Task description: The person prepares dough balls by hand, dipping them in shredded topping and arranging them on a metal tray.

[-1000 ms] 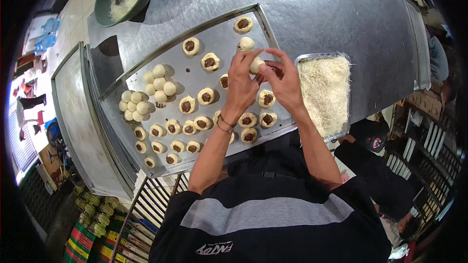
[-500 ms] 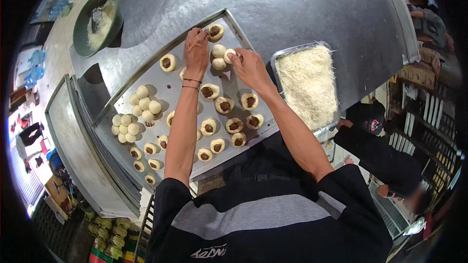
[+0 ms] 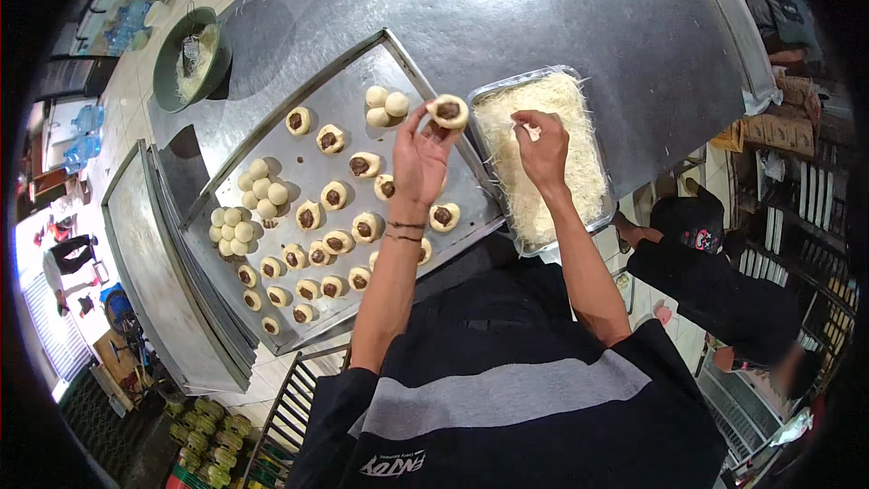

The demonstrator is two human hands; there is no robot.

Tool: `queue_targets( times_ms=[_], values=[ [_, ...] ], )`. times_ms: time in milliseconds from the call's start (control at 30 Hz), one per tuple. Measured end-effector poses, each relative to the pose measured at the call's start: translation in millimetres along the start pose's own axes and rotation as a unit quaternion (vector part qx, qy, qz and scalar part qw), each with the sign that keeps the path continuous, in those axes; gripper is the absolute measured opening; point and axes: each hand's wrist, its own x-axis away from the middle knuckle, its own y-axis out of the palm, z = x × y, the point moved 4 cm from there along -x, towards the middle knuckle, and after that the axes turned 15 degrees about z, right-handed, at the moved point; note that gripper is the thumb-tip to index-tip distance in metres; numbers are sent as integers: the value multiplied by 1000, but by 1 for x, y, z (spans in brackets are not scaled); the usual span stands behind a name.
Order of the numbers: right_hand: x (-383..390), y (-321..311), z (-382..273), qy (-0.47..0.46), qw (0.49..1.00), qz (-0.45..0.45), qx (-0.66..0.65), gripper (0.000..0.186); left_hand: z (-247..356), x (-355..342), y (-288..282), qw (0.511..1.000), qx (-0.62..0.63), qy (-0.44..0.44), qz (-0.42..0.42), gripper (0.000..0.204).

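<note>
So the big change here: a second ago both hands were bunched together over the baking tray, fussing with one dough piece. Now they've split up. The left hand has lifted that filled dough cup up off the tray and is gripping it by the fingertips, right at the tray's right edge, just beside the plastic tub of shredded cheese. You can see the dark filling sitting in the middle of the cup, open side up.

The right hand has swung over into the tub and its fingers are pinched together on the shreds. Whether it actually has a pinch of cheese between them I can't tell, it's too small to see.

My read is that the shaping bit is over for this piece and it's onto the topping stage, cheese going on the chocolatey centre.

Rest of the tray looks the same as before: rows of filled cups toward the near end, a cluster of plain dough balls on the left, a few more balls near the far end. All sitting on the steel bench, green bowl off at the far left corner.
</note>
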Motion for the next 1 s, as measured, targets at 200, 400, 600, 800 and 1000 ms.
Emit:
queue_targets(
  times_ms=[200, 400, 600, 800, 1000],
  values=[
    [7, 8, -22, 212, 952, -146, -164, 21, -7, 10, -21, 993, -97, -16, 61, 42],
    [18, 19, -47, 30, 983, -157, -88, 17, -6, 22, -9, 949, -310, 15, 58, 41],
    [26, 4, -61, 116, 942, -237, -206, 40, 3, 33, 0, 947, -302, 72, 80, 31],
    [27, 22, -55, 21, 951, -211, -223, 33, 4, 49, 9, 959, -276, -6, 66, 28],
    [31, 25, -62, 152, 914, -223, -301, 13, 11, 57, 7, 911, -386, 147, -17, 28]
  ],
)
